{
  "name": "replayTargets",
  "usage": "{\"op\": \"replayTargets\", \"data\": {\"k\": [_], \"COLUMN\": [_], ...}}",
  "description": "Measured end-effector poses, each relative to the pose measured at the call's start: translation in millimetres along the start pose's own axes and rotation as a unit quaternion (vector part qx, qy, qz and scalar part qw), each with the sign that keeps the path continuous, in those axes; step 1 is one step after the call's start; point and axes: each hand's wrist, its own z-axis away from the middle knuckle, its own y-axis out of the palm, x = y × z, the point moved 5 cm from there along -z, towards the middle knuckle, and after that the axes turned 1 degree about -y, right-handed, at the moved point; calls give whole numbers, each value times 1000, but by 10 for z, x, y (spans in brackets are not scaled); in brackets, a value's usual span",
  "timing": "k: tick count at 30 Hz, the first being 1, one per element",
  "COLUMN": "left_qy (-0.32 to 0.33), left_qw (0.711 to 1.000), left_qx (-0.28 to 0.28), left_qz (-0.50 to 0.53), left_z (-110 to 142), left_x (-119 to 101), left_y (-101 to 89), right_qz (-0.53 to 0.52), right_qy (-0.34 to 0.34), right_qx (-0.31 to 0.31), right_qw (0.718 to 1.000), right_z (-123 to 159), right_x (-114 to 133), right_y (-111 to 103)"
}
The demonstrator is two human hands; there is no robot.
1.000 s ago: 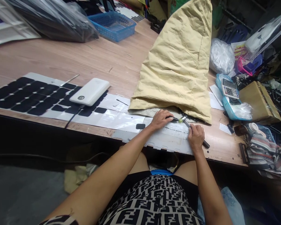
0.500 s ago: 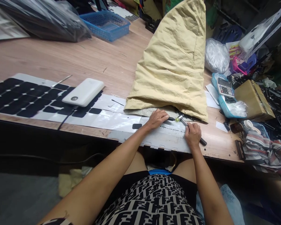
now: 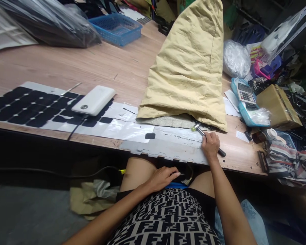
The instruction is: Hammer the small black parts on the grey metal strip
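My right hand is closed round the handle of a small hammer. The hammer's metal head, with a yellow-green tip, rests near the front edge of a beige cloth piece. Below the table edge, my left hand hovers over my lap, fingers stretched forward and thumb slightly apart. Whatever lies beneath its fingertips is dark and unclear. A translucent sheet with a notched front edge lies on the tabletop between the hands and the cloth.
Left on the table are a white power bank, a sheet with black rounded patches and a blue basket. To the right stand a calculator, a cardboard box and a striped cloth.
My left hand has left the cloth's front edge and dropped toward my lap. The dark slim piece at its fingers no longer shows on the table. My right hand keeps the hammer in place.
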Motion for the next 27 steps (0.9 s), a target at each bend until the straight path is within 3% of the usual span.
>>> {"op": "replayTargets", "data": {"k": [2,4,8,9,10,12,14,16,19,21,27], "left_qy": [-50,-49,22,23,36,60,58,34,-36,-76,-83], "left_qw": [997,996,982,977,982,996,980,957,937,929,939], "left_qx": [-26,-7,181,197,160,0,-188,-286,-339,-349,-297], "left_qz": [-47,-73,48,82,93,72,17,-33,-81,-96,-149], "left_z": [-80,-103,-83,-138,-249,-583,-952,-1303,-1671,-1758,-1496], "left_x": [140,108,-332,-449,-560,-721,-806,-854,-889,-904,-798], "left_y": [39,9,-239,-375,-560,-975,-1321,-1473,-1498,-1482,-1550], "right_qz": [2,2,3,4,5,4,1,-1,1,4,-7], "right_qy": [0,-3,-6,-6,-6,-5,-3,-3,-1,2,2], "right_qx": [-3,-4,-9,-10,-9,-5,0,5,11,14,12], "right_qw": [1000,1000,1000,1000,1000,1000,1000,1000,1000,1000,1000], "right_z": [-1,-1,3,4,5,5,4,3,3,6,19], "right_x": [10,16,13,12,12,16,24,35,43,39,13], "right_y": [-17,-25,-18,-14,-11,-11,-19,-30,-36,-31,2]}}
